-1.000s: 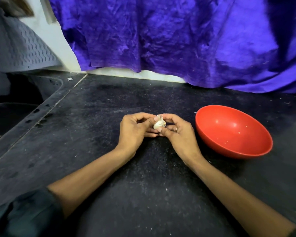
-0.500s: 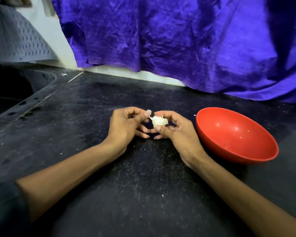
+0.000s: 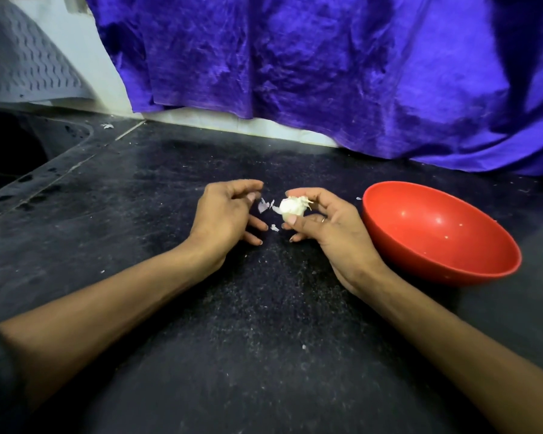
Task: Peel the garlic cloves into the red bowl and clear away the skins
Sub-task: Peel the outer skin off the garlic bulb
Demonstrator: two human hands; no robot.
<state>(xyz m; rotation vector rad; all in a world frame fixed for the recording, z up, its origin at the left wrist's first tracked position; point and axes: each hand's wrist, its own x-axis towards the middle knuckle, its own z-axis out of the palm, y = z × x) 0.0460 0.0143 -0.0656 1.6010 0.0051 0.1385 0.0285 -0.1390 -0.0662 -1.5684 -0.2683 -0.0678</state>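
While our right hand (image 3: 323, 230) pinches the garlic (image 3: 292, 206) between thumb and fingertips beside the bowl (image 3: 445, 264), our left hand (image 3: 224, 219) hangs loosely curled, holding nothing, skins (image 3: 265, 205) between them.

Home kitchen: dark stone counter (image 3: 138, 189), sink (image 3: 19, 151), red bowl (image 3: 436, 233).

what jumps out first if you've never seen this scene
A purple cloth fills the back, hanging over the dark counter. At the middle, the right hand pinches a white garlic, with skin flakes between it and the left hand. A red bowl sits at right.
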